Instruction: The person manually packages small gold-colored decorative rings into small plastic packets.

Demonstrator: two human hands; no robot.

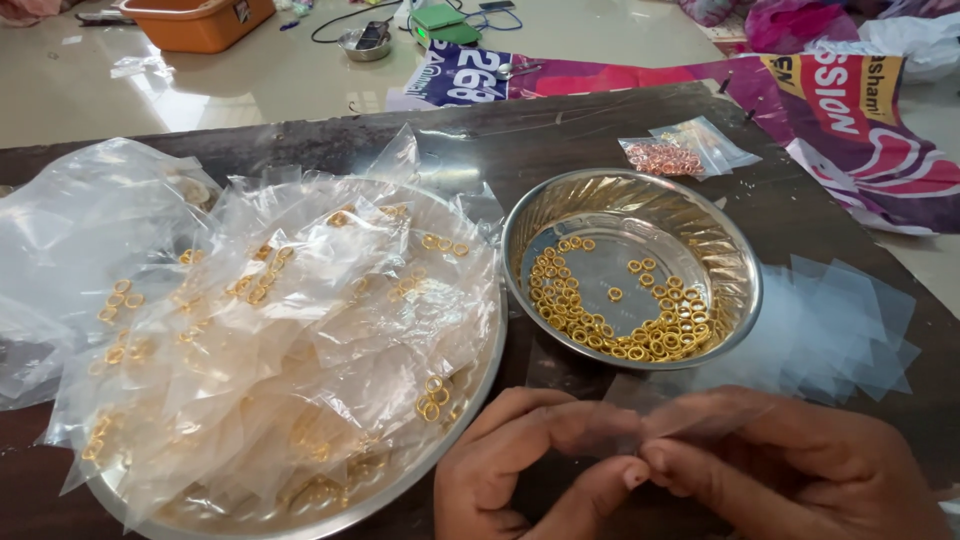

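My left hand (520, 465) and my right hand (790, 470) meet at the bottom edge, both pinching one small clear plastic pouch (650, 415) between thumbs and fingers. Just beyond them stands a fluted steel bowl (735, 270) holding several small gold rings (640, 325). To the left a large steel plate (470, 410) is heaped with clear pouches (300, 300), each with a few gold rings inside.
A stack of empty clear pouches (850, 320) lies right of the bowl on the dark board (560, 135). A pouch of copper-coloured rings (665, 157) sits behind the bowl. Loose plastic bags (70, 240) lie at left. An orange tub (200, 20) stands far back.
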